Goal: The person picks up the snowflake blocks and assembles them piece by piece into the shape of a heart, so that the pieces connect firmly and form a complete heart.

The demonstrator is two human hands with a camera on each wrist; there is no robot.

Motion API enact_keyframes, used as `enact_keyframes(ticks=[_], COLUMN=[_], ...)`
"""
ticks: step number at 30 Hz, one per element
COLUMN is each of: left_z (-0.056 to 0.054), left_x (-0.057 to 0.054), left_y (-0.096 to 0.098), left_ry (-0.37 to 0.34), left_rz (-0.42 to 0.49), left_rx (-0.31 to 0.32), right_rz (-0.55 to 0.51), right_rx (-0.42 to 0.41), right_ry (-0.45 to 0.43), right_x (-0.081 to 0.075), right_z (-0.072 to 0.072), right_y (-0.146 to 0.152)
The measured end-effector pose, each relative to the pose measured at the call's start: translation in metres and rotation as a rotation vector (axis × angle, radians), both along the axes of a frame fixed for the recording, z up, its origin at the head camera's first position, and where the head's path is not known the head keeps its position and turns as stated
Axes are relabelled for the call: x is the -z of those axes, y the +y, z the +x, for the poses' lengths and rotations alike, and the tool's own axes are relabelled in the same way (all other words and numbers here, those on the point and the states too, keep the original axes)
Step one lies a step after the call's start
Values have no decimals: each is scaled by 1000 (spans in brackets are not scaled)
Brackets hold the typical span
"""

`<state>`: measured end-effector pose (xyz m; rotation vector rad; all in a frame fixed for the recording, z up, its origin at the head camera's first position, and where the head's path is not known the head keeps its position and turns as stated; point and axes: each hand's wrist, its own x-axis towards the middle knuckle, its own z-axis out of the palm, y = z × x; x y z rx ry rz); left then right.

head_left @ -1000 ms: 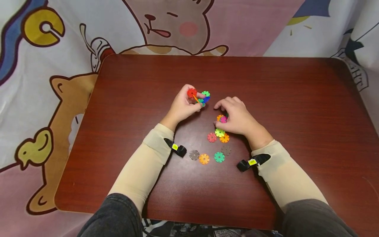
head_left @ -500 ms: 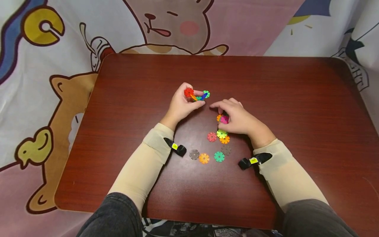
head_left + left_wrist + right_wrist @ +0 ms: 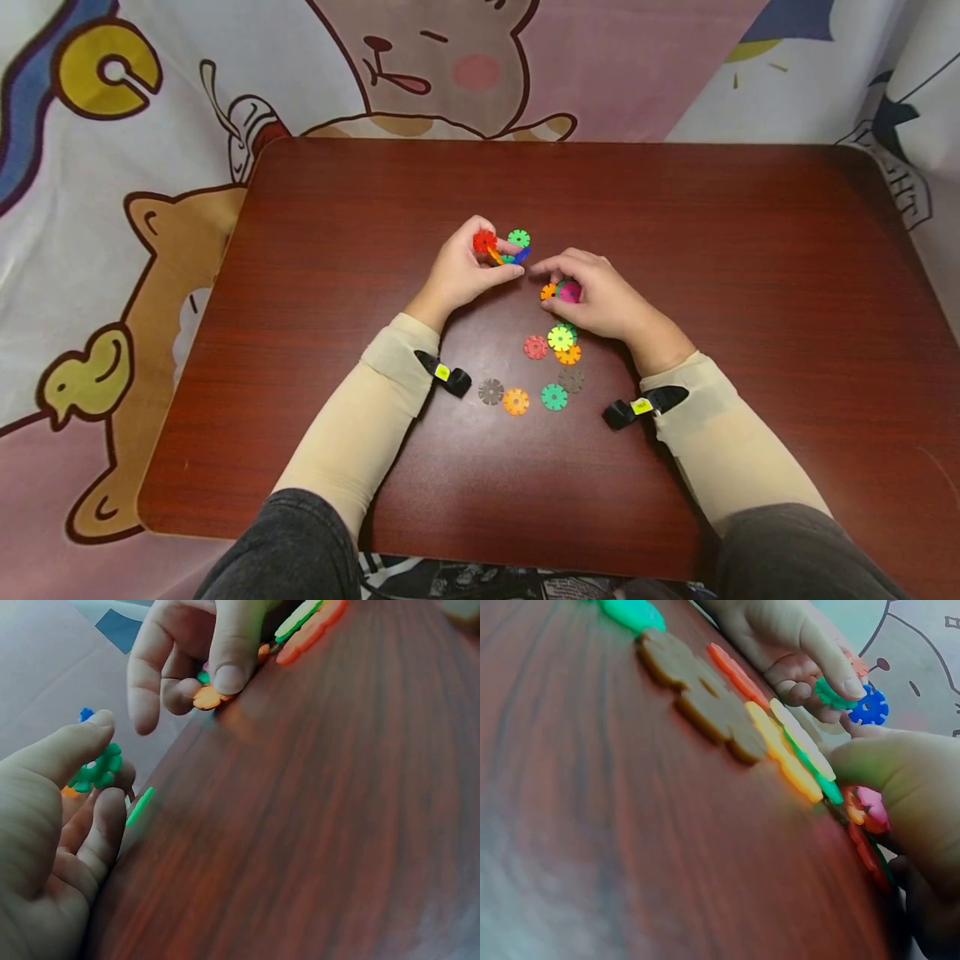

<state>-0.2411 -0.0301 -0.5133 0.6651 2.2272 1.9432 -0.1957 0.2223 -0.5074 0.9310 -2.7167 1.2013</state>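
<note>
My left hand (image 3: pixel 467 265) pinches a joined chain of small notched plastic discs between thumb and fingers. In the chain I see a red disc (image 3: pixel 485 241), an edge-on orange one, a green disc (image 3: pixel 834 693) and a blue disc (image 3: pixel 868 706). Just beyond it, a light green disc (image 3: pixel 519 238) appears to lie on the table. To the right, my right hand (image 3: pixel 600 293) pinches overlapping discs: an orange disc (image 3: pixel 549 292) and a magenta disc (image 3: pixel 570 291), with some green between them. Its palm side is partly hidden.
Nearer me on the brown table (image 3: pixel 337 375), a yellow-green disc (image 3: pixel 560 338) overlaps a green one and an orange disc (image 3: pixel 567 355). Around them lie a coral disc (image 3: pixel 535 347), a teal disc (image 3: pixel 554 397), another orange disc (image 3: pixel 516 402) and grey-brown discs (image 3: pixel 491 392).
My right hand has drawn the orange and magenta discs slightly left and away from the yellow-green one. My left hand has tilted its chain and moved only slightly.
</note>
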Motion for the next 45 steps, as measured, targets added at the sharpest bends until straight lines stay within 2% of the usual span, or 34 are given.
enact_keyframes(ticks=[9, 20, 27, 38, 45], left_z=[1, 0, 1, 2, 2], left_x=[-1, -2, -2, -1, -1], left_y=[0, 0, -1, 0, -1], left_ry=[22, 46, 52, 124, 126], left_rz=[-77, -126, -152, -199, -200], left_rx=[47, 72, 92, 117, 137], right_rz=[-108, -190, -372, -456, -434], right_rx=[72, 229, 214, 242, 220], right_ry=[89, 75, -5, -32, -17], right_x=[4, 4, 5, 5, 5], right_z=[1, 2, 2, 5, 5], right_y=[-4, -6, -9, -11, -12])
